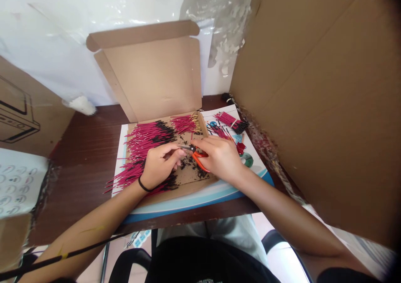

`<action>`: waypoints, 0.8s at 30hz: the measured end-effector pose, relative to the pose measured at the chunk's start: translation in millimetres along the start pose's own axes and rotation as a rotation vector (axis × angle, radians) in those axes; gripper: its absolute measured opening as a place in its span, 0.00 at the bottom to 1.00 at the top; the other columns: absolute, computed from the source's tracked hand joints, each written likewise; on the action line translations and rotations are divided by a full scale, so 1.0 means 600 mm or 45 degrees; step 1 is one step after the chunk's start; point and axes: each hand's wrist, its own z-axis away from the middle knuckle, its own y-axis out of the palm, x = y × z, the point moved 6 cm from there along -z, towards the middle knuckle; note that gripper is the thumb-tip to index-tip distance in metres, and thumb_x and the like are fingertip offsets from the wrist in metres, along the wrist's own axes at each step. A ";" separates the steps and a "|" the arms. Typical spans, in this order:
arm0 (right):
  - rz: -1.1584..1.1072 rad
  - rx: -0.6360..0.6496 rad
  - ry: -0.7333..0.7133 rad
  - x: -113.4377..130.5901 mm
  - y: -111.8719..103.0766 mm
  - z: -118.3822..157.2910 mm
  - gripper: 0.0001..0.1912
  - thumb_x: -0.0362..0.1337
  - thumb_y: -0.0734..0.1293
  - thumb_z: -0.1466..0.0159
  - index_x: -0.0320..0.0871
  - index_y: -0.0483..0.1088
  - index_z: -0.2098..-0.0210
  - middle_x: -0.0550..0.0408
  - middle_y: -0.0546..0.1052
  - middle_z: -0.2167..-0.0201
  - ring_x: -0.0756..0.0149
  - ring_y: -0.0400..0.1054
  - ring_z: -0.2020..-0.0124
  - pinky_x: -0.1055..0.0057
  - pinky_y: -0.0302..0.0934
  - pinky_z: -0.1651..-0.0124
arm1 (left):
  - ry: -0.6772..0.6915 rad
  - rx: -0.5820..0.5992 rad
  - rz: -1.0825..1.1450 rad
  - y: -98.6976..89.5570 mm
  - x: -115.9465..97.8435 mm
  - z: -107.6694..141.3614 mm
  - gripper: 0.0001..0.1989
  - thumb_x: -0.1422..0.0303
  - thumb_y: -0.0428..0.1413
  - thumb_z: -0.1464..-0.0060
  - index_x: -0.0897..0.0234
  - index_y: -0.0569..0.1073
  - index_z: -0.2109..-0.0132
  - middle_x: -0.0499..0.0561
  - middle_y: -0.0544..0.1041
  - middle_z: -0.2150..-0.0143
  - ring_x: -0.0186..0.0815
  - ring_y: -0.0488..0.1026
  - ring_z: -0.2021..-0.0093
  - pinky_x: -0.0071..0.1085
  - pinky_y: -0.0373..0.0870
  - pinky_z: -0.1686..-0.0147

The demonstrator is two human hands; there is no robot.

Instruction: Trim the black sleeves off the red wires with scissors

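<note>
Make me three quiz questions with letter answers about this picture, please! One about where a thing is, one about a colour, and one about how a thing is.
1. Where are the orange-handled cutters?
A) In the right hand
B) In a drawer
C) Taped to the wall

2. What colour is the band on the left wrist?
A) White
B) Black
C) Orange

3. How is the cardboard box lid?
A) Shut flat
B) Torn off
C) Open, standing up behind the red wires

Answers:
1. A, because the right hand's fingers wrap around the cutters.
2. B, because the thin band shows black against the wrist.
3. C, because the lid rises open behind the box.
</note>
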 end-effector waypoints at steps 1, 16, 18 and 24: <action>0.014 0.011 -0.009 0.001 0.001 0.000 0.10 0.34 0.65 0.38 0.42 0.76 0.59 0.55 0.81 0.67 0.66 0.73 0.66 0.72 0.63 0.63 | 0.001 0.002 -0.009 0.000 0.000 0.000 0.07 0.69 0.56 0.45 0.65 0.78 0.66 0.45 0.74 0.82 0.25 0.68 0.85 0.19 0.66 0.83; 0.013 0.029 -0.102 0.000 0.008 0.004 0.08 0.34 0.65 0.38 0.43 0.76 0.60 0.57 0.78 0.72 0.67 0.70 0.69 0.73 0.59 0.66 | -0.012 0.003 0.002 0.002 0.003 0.001 0.06 0.70 0.57 0.46 0.66 0.79 0.66 0.44 0.74 0.82 0.25 0.68 0.85 0.19 0.66 0.83; 0.035 0.035 -0.100 -0.003 0.009 0.006 0.08 0.33 0.66 0.38 0.44 0.76 0.60 0.58 0.78 0.73 0.67 0.70 0.69 0.73 0.58 0.67 | -0.018 0.014 0.006 0.002 0.004 0.001 0.06 0.69 0.57 0.46 0.66 0.79 0.66 0.45 0.74 0.82 0.25 0.68 0.85 0.20 0.66 0.83; 0.024 0.024 -0.005 -0.007 0.005 0.005 0.09 0.34 0.65 0.37 0.43 0.76 0.59 0.54 0.80 0.69 0.66 0.73 0.67 0.72 0.61 0.65 | 0.017 0.006 0.045 0.002 0.004 0.000 0.08 0.67 0.57 0.44 0.66 0.79 0.65 0.47 0.78 0.78 0.25 0.69 0.84 0.20 0.68 0.83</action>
